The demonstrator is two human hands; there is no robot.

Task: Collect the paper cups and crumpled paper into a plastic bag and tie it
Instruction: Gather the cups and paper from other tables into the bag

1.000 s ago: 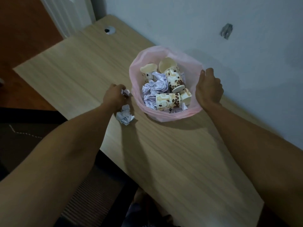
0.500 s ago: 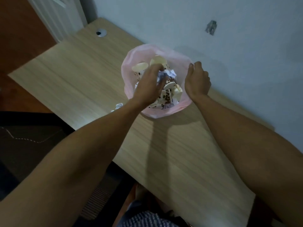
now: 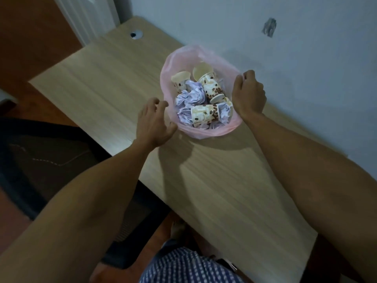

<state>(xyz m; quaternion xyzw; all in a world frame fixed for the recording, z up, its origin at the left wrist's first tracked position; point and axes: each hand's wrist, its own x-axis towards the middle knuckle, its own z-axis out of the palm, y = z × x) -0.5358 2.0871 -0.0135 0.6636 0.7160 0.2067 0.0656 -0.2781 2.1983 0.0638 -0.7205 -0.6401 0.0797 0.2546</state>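
A pink plastic bag (image 3: pixel 204 133) stands open on the wooden desk (image 3: pixel 214 180) by the wall. Inside lie several paper cups with a coffee-bean print; one cup (image 3: pixel 205 115) lies on its side at the front, another (image 3: pixel 212 88) tilts behind it. White crumpled paper (image 3: pixel 190 94) fills the left of the bag. My right hand (image 3: pixel 248 94) pinches the bag's right rim. My left hand (image 3: pixel 155 123) hovers at the bag's left rim with fingers spread and nothing in it. No loose paper shows on the desk.
The desk has a round cable hole (image 3: pixel 136 34) at its far end. A grey wall (image 3: pixel 285 48) runs right behind the bag. A dark chair (image 3: pixel 51 160) stands left of the desk's near edge. A white door frame (image 3: pixel 91 17) is at the back.
My left hand picked crumpled paper up off the desk, dropped it into the bag, and has drawn back out to the bag's left rim, now holding nothing. My right hand kept hold of the rim.
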